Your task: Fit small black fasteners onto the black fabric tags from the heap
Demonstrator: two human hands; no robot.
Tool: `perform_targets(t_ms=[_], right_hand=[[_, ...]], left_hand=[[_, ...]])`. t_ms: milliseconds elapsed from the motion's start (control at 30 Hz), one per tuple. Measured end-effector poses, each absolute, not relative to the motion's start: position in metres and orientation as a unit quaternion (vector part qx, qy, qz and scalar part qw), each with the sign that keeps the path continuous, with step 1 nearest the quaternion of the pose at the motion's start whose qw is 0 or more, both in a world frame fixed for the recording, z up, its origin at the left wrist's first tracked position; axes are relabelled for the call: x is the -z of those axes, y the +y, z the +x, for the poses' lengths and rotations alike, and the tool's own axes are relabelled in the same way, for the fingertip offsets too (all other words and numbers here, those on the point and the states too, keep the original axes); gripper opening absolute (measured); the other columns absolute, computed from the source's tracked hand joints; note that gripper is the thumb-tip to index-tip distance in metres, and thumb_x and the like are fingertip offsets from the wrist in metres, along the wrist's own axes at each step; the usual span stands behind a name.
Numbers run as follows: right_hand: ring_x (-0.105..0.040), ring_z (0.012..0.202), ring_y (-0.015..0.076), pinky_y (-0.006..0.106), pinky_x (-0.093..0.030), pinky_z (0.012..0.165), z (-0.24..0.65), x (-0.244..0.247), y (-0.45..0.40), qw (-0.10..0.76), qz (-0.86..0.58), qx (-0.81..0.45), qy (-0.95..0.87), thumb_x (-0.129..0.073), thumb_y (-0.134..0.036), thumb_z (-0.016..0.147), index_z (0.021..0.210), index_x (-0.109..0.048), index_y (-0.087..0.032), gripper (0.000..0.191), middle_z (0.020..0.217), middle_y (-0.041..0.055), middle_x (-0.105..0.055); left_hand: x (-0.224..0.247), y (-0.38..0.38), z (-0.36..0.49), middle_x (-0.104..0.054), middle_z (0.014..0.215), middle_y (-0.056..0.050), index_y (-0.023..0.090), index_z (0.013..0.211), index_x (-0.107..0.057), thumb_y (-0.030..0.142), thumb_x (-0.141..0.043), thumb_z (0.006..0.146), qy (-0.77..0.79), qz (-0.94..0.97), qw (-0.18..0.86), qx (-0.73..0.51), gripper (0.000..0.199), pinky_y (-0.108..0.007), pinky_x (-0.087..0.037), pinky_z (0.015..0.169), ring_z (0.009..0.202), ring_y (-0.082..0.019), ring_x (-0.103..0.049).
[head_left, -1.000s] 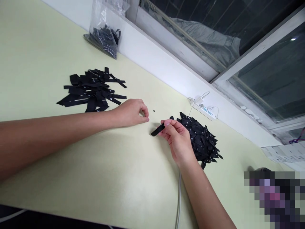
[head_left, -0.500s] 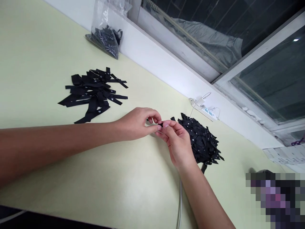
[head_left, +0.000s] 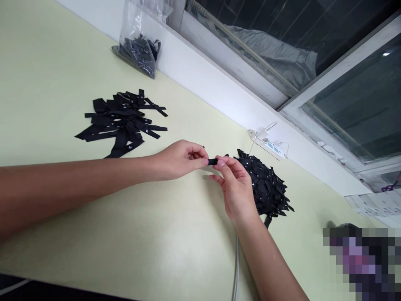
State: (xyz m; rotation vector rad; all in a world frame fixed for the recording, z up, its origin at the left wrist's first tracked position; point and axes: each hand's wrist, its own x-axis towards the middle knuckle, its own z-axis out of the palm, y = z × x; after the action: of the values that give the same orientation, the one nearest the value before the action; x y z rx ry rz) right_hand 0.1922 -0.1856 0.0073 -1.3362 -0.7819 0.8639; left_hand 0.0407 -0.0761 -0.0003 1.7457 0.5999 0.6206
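Between my two hands is a short black fabric strip [head_left: 212, 161], pinched at both ends above the table. My left hand [head_left: 180, 160] has thumb and index finger closed on its left end, and a small dark tip shows above those fingers. On the other end, my right hand [head_left: 234, 179] pinches with thumb and forefinger while its lower fingers curl loosely. Just beyond the right hand lies a dense heap of black strips [head_left: 267, 186] with small white marks. A looser pile of longer black strips [head_left: 125, 115] is spread beyond my left forearm.
A clear plastic bag [head_left: 139, 50] with black strips inside stands against the white wall at the back. A white power strip [head_left: 271, 146] with plugged cables lies along the wall. A grey cable [head_left: 237, 267] runs beside my right forearm. A pixelated area covers the lower right.
My hands have drawn slightly apart, so more of the black strip shows between the fingertips. My left hand has shifted a little left and up. Both piles look the same.
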Motion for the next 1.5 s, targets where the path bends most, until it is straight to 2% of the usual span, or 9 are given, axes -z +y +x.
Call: perform_targets(t_ms=[200,400,600,800,1167,1500], right_hand=[[-0.061,0.076,0.0129,0.026,-0.056,0.062,0.199,-0.008,-0.188,0.632,-0.611,-0.268,-0.394,-0.078,-0.040,0.083,0.093,-0.073,-0.023,0.021,0.089,0.0005,-0.068],[-0.062,0.070,0.0118,0.026,-0.054,0.063,0.188,-0.008,-0.189,0.575,-0.594,-0.336,-0.452,-0.079,-0.036,0.083,0.093,-0.073,-0.021,0.020,0.087,0.0016,-0.072],[-0.064,0.069,0.0122,0.024,-0.052,0.059,0.190,-0.003,-0.186,0.561,-0.599,-0.375,-0.431,-0.082,-0.037,0.080,0.092,-0.072,-0.021,0.022,0.082,0.0006,-0.072],[-0.065,0.070,0.0125,0.024,-0.052,0.058,0.195,0.002,-0.185,0.549,-0.611,-0.385,-0.420,-0.081,-0.040,0.081,0.093,-0.072,-0.022,0.023,0.087,0.0003,-0.073],[-0.063,0.066,0.0114,0.023,-0.049,0.057,0.196,0.000,-0.184,0.573,-0.598,-0.389,-0.404,-0.083,-0.038,0.079,0.089,-0.073,-0.021,0.023,0.081,-0.0008,-0.071],[-0.060,0.064,0.0113,0.024,-0.047,0.056,0.195,-0.001,-0.185,0.584,-0.600,-0.431,-0.336,-0.089,-0.042,0.070,0.087,-0.074,-0.020,0.032,0.082,0.0002,-0.070]], left_hand=[[-0.004,-0.073,0.038,-0.064,0.072,0.002,0.019,0.090,-0.074,0.038,-0.066,0.086,0.288,0.726,0.572,-0.252,0.021,-0.025,-0.042,0.063,0.067,-0.012,-0.054],[-0.004,-0.076,0.040,-0.067,0.074,0.001,0.018,0.092,-0.074,0.034,-0.068,0.084,0.271,0.701,0.603,-0.266,0.018,-0.025,-0.046,0.063,0.066,-0.012,-0.057],[-0.001,-0.078,0.041,-0.075,0.087,-0.003,0.017,0.093,-0.073,0.029,-0.071,0.080,0.255,0.688,0.622,-0.274,0.018,-0.028,-0.053,0.077,0.081,-0.015,-0.068],[0.002,-0.076,0.041,-0.075,0.089,-0.004,0.016,0.098,-0.073,0.028,-0.074,0.079,0.255,0.672,0.639,-0.274,0.022,-0.031,-0.056,0.079,0.080,-0.015,-0.070],[0.002,-0.075,0.041,-0.075,0.087,-0.004,0.016,0.098,-0.073,0.022,-0.073,0.077,0.285,0.677,0.615,-0.287,0.022,-0.032,-0.057,0.080,0.082,-0.016,-0.071],[0.001,-0.080,0.040,-0.076,0.089,-0.006,0.016,0.095,-0.072,0.022,-0.074,0.079,0.281,0.680,0.616,-0.281,0.018,-0.034,-0.059,0.086,0.088,-0.018,-0.073]])
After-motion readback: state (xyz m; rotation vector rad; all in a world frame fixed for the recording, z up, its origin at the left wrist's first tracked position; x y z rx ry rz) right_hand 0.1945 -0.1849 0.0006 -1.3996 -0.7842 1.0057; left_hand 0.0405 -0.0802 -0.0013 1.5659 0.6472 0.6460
